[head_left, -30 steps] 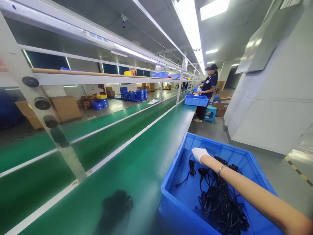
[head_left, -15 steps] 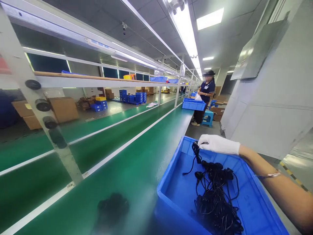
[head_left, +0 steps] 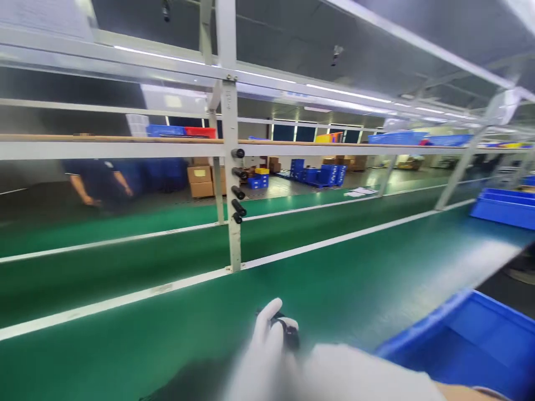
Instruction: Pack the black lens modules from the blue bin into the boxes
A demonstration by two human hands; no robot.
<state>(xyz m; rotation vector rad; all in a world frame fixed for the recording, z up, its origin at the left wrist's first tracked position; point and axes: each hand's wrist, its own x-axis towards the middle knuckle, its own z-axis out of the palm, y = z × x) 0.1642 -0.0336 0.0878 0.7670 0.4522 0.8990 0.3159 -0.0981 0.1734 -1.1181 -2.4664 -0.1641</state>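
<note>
My left hand, in a white glove, is at the bottom middle above the green work surface. Its fingers are closed around a black cable, of which only a short dark part shows. Close to it on the right is my right hand, also gloved and smeared by motion. Its fingers are hidden or blurred, so what they grip does not show. The blue bin stands at the lower right, cut off by the frame, and its cable pile is out of view.
A white upright post with black knobs rises from the bench behind my hands. A long shelf crosses above. Another blue bin sits at the right. Across the bench, a person stands at the left.
The view has swung left. My right hand has moved from the bin's far edge, where it held a black cable, to beside my left hand, which has come into view.
</note>
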